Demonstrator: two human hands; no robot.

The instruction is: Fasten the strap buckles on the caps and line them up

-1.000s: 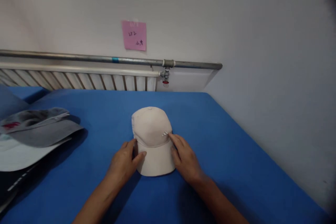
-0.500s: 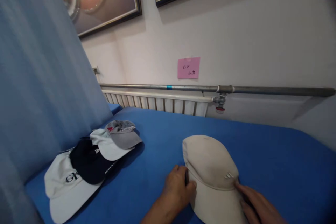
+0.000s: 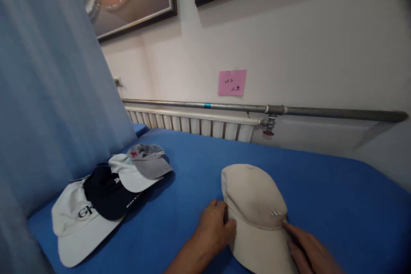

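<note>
A beige baseball cap with a small striped logo lies on the blue-covered bed, its brim towards me. My left hand grips the cap's left edge where crown and brim meet, thumb on the brim and fingers curled at the side. On the opposite side my right hand holds the edge near the logo, its fingertips partly hidden by the brim. Over to the left, overlapping in a row, lie a white cap with black letters, a dark navy cap, a pale cap and a grey cap.
A blue curtain hangs along the left, against the row of caps. Behind the bed run a metal pipe with a red-handled valve and a white radiator. A pink note is stuck to the wall.
The beige cap and both hands have shifted slightly left in view. Both hands keep their hold at the cap's sides. The row of caps looks unchanged.
</note>
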